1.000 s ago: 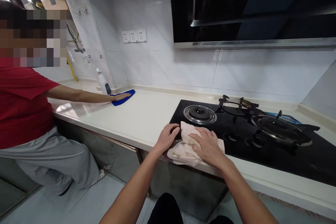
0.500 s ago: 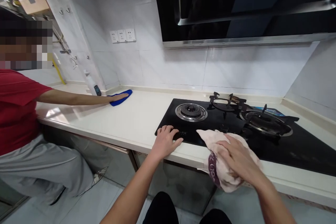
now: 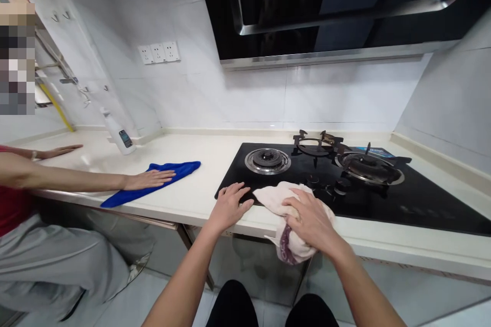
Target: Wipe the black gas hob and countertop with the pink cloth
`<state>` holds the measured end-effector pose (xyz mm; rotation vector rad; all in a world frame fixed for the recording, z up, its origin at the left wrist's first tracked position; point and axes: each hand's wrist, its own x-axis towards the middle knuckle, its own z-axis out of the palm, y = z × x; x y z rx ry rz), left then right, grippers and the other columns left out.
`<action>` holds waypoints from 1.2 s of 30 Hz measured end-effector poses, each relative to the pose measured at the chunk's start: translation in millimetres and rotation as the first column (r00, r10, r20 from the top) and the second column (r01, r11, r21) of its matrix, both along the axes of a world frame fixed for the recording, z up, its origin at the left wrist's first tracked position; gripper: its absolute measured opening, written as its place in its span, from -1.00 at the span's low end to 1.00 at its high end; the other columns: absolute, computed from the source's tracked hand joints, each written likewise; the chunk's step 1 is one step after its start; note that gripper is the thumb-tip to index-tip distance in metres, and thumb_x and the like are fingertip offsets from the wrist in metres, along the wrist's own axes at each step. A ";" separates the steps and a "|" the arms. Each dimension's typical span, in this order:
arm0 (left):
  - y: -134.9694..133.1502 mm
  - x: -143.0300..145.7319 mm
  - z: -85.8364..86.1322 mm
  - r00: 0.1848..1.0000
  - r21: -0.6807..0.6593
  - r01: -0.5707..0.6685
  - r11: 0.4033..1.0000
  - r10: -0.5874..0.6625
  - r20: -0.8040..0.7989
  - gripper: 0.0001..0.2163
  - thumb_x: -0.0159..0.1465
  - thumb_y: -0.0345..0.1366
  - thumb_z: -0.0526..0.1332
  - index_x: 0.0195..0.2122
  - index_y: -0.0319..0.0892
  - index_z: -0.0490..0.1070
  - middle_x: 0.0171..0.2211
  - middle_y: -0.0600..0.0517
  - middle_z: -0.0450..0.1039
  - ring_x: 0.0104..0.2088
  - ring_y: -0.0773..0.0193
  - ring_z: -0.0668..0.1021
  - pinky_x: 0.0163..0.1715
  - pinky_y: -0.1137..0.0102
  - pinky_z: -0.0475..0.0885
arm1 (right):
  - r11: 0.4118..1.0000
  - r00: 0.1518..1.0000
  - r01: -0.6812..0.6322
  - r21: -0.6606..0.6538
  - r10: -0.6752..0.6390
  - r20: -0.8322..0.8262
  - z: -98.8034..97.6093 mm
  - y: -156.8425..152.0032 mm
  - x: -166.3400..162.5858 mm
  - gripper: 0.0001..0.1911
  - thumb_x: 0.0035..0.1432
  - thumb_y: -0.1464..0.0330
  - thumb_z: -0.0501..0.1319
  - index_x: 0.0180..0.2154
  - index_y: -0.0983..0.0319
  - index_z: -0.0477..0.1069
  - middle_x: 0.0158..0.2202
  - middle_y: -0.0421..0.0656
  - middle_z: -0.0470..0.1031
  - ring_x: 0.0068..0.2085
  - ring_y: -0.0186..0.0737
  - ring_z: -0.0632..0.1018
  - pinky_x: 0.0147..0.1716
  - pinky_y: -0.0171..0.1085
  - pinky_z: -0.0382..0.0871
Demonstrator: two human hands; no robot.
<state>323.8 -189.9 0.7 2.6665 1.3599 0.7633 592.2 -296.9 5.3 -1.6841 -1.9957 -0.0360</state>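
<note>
My right hand (image 3: 310,219) presses down on a crumpled pale pink cloth (image 3: 278,199) at the front edge of the black glass gas hob (image 3: 402,199); part of the cloth hangs over the counter edge. My left hand (image 3: 229,205) lies flat with fingers spread on the hob's front left corner, holding nothing. A bare round burner (image 3: 267,160) sits behind my hands. Loose black pan supports (image 3: 316,142) lie near the right burner (image 3: 368,166).
A person in a red top on the left slides a blue cloth (image 3: 153,181) over the cream counter (image 3: 192,153) with one hand (image 3: 148,180). A white spray bottle (image 3: 117,133) stands near the wall. A black range hood (image 3: 326,0) hangs overhead.
My right hand has drawn the pink cloth back left along the hob's front edge after sweeping right. The other person's blue cloth has come from the wall toward the counter's front.
</note>
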 end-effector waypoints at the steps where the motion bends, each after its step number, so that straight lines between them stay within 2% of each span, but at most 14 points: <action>1: 0.3 -0.5 0.4 1.000 -0.014 0.000 1.000 0.000 0.007 -0.58 0.45 -0.01 0.16 0.25 -0.02 0.44 0.35 -0.11 0.36 0.37 -0.04 0.33 0.33 -0.05 0.21 | 0.999 0.999 0.037 0.011 -0.037 0.001 -3.8 -6.6 14.5 -0.62 0.18 0.38 0.15 0.01 0.05 0.53 0.33 -0.10 0.32 0.29 0.06 0.35 0.22 0.07 0.24; 6: 1.0 -1.5 2.7 1.000 -0.060 -0.006 0.998 0.007 0.014 -0.57 0.44 0.00 0.16 0.25 -0.03 0.44 0.37 -0.09 0.33 0.39 -0.03 0.31 0.35 -0.04 0.18 | 0.976 0.977 0.210 0.057 -0.212 0.028 -20.4 -36.7 96.5 -0.63 0.21 0.29 0.11 0.00 0.09 0.54 0.32 -0.04 0.34 0.26 0.11 0.38 0.19 0.09 0.28; 9: 0.9 -0.5 2.5 1.000 -0.048 -0.013 0.999 0.014 0.015 -0.57 0.44 0.00 0.17 0.24 -0.03 0.45 0.37 -0.09 0.33 0.39 -0.03 0.32 0.35 -0.04 0.19 | 0.947 0.947 0.319 0.033 -0.320 0.018 -20.0 -43.4 140.0 -0.60 0.23 0.25 0.06 0.02 0.10 0.53 0.29 -0.02 0.37 0.24 0.11 0.42 0.16 0.09 0.30; 11: 0.7 0.2 2.5 1.000 -0.048 -0.018 0.999 0.019 0.015 -0.57 0.44 0.01 0.16 0.24 -0.04 0.45 0.37 -0.09 0.33 0.39 -0.03 0.32 0.34 -0.04 0.19 | 0.934 0.934 0.358 -0.004 -0.358 -0.001 -15.1 -42.1 154.8 -0.58 0.25 0.24 0.03 0.04 0.10 0.52 0.25 -0.04 0.42 0.21 0.06 0.46 0.13 0.05 0.32; 14: 0.5 0.3 3.2 1.000 -0.054 -0.022 0.998 0.023 0.017 -0.57 0.44 0.01 0.16 0.24 -0.04 0.45 0.37 -0.09 0.33 0.39 -0.03 0.33 0.35 -0.03 0.19 | 0.921 0.921 0.390 -0.017 -0.390 0.022 -8.8 -37.0 151.8 -0.58 0.27 0.22 0.02 0.03 0.12 0.52 0.17 -0.02 0.47 0.16 0.06 0.47 0.10 0.03 0.33; 17: 1.5 -0.4 3.4 0.999 -0.062 -0.030 0.998 0.032 0.019 -0.57 0.43 0.03 0.16 0.24 -0.01 0.45 0.37 -0.06 0.34 0.39 -0.03 0.33 0.35 -0.03 0.19 | 0.903 0.898 0.429 0.022 -0.429 0.100 -10.1 -34.3 138.5 -0.61 0.27 0.15 0.07 0.00 0.08 0.54 0.22 0.01 0.42 0.15 0.14 0.47 0.09 0.09 0.31; 19: 2.9 -0.9 2.9 0.999 -0.056 -0.036 0.998 0.037 0.018 -0.57 0.42 0.04 0.17 0.23 0.02 0.46 0.36 -0.04 0.35 0.38 -0.03 0.34 0.35 -0.01 0.21 | 0.915 0.908 0.402 0.026 -0.402 0.119 -12.7 -34.0 139.1 -0.63 0.26 0.12 0.08 -0.04 0.05 0.55 0.25 -0.01 0.40 0.16 0.14 0.47 0.06 0.05 0.33; 21: 4.5 -1.4 1.9 0.999 -0.040 -0.039 0.998 0.040 0.015 -0.58 0.42 0.04 0.17 0.21 0.04 0.48 0.35 -0.02 0.37 0.37 -0.02 0.36 0.34 0.01 0.23 | 0.927 0.922 0.375 0.005 -0.374 0.105 -12.9 -33.6 151.1 -0.65 0.26 0.13 0.08 -0.07 0.06 0.55 0.22 -0.04 0.44 0.15 0.09 0.48 0.02 -0.01 0.35; 23: 6.1 -2.0 0.9 0.999 -0.026 -0.044 0.999 0.044 0.013 -0.59 0.41 0.05 0.17 0.20 0.06 0.49 0.34 -0.01 0.38 0.36 -0.02 0.37 0.33 0.01 0.25 | 0.915 0.913 0.402 -0.024 -0.399 0.083 -9.8 -32.8 170.5 -0.66 0.24 0.13 0.08 -0.10 0.07 0.55 0.17 -0.07 0.49 0.14 0.06 0.49 -0.01 -0.05 0.35; 26: 8.7 -3.1 -0.7 0.999 -0.010 -0.044 0.999 0.044 0.014 -0.59 0.41 0.06 0.17 0.20 0.07 0.49 0.34 -0.01 0.39 0.35 -0.03 0.39 0.31 0.01 0.27 | 0.864 0.865 0.502 -0.051 -0.499 0.063 -2.0 -33.4 196.6 -0.64 0.24 0.13 0.05 -0.11 0.09 0.54 0.08 -0.08 0.55 0.11 0.08 0.50 -0.08 -0.05 0.35; 28: 10.6 -3.7 -2.0 0.999 0.001 -0.034 0.999 0.034 0.017 -0.58 0.41 0.06 0.16 0.20 0.07 0.49 0.33 -0.02 0.40 0.34 -0.03 0.40 0.30 0.01 0.28 | 0.829 0.830 0.557 -0.049 -0.554 0.064 2.0 -36.0 202.1 -0.61 0.26 0.13 0.02 -0.09 0.12 0.53 0.07 -0.04 0.56 0.08 0.11 0.51 -0.10 -0.03 0.35; 31: 13.4 -4.1 -4.2 0.999 0.016 -0.027 1.000 0.026 0.024 -0.58 0.41 0.06 0.16 0.20 0.06 0.50 0.32 -0.03 0.41 0.33 -0.04 0.41 0.30 0.00 0.28 | 0.796 0.794 0.605 -0.021 -0.601 0.087 2.5 -42.1 187.6 -0.58 0.29 0.15 0.00 -0.03 0.17 0.51 0.09 0.06 0.52 0.06 0.16 0.51 -0.08 0.01 0.32; 33: 15.1 -4.1 -5.6 0.999 0.020 -0.029 0.999 0.029 0.030 -0.57 0.41 0.07 0.16 0.20 0.05 0.50 0.32 -0.05 0.41 0.34 -0.04 0.40 0.30 -0.01 0.27 | 0.797 0.793 0.603 -0.005 -0.599 0.113 -1.1 -46.3 168.3 -0.60 0.29 0.17 0.03 -0.03 0.16 0.51 0.11 0.07 0.51 0.06 0.17 0.50 -0.07 0.02 0.31; 36: 16.5 -4.0 -6.0 0.999 0.009 -0.036 0.999 0.036 0.032 -0.57 0.40 0.07 0.16 0.19 0.04 0.50 0.32 -0.05 0.41 0.34 -0.04 0.40 0.30 -0.02 0.27 | 0.863 0.852 0.504 0.030 -0.503 0.143 -8.5 -50.3 144.5 -0.67 0.27 0.20 0.08 -0.06 0.12 0.52 0.18 0.01 0.48 0.11 0.09 0.49 -0.02 -0.02 0.30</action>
